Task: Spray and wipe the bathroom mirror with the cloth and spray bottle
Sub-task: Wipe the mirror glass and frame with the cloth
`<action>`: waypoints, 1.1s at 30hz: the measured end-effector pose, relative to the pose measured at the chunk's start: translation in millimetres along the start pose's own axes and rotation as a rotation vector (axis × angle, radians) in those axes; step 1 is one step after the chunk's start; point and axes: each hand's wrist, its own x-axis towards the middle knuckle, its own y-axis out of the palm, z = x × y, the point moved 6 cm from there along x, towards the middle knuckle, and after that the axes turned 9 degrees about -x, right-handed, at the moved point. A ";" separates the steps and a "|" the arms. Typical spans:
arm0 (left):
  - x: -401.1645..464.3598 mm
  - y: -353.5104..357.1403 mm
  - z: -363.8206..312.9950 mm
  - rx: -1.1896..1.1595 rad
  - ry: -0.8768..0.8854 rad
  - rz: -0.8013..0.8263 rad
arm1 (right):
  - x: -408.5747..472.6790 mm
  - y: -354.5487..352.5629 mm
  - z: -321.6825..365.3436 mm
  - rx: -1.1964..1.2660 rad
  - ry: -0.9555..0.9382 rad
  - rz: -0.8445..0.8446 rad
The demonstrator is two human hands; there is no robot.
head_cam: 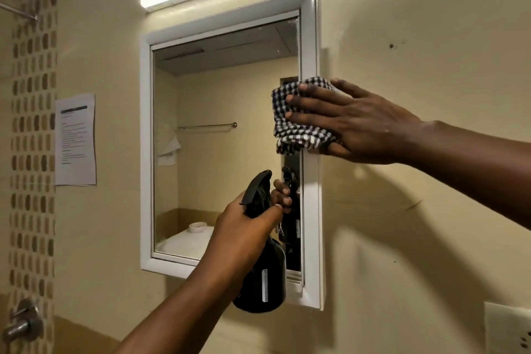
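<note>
Wiping | my right hand (353,121) flat, pressing checked cloth (298,135) on mirror (224,152) right edge | left hand (247,224) clamped round black spray bottle (261,273) | I'd sweep leftward, overlapping strokes, steady pressure.

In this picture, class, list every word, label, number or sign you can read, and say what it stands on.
Nothing here can be read.
Paper notice taped to the wall: dark heading bar and lines of print, too small and blurred.
Black spray bottle in the left hand: a white graduated scale strip, no legible numbers.
Checked cloth: no text.
</note>
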 end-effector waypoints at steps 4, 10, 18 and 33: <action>1.0 -2.0 1.8 0.021 0.001 -0.033 | 11.5 -1.6 -16.7 0.004 0.063 -0.009; -0.4 0.6 2.3 0.046 -0.012 -0.073 | 33.1 -2.0 -45.1 0.060 0.158 -0.029; -5.6 0.1 -3.2 0.108 -0.007 -0.130 | 67.9 -4.3 -87.0 0.137 0.328 -0.047; -18.8 -19.5 -3.9 0.172 -0.055 -0.254 | 110.3 -11.4 -96.6 0.174 0.436 -0.023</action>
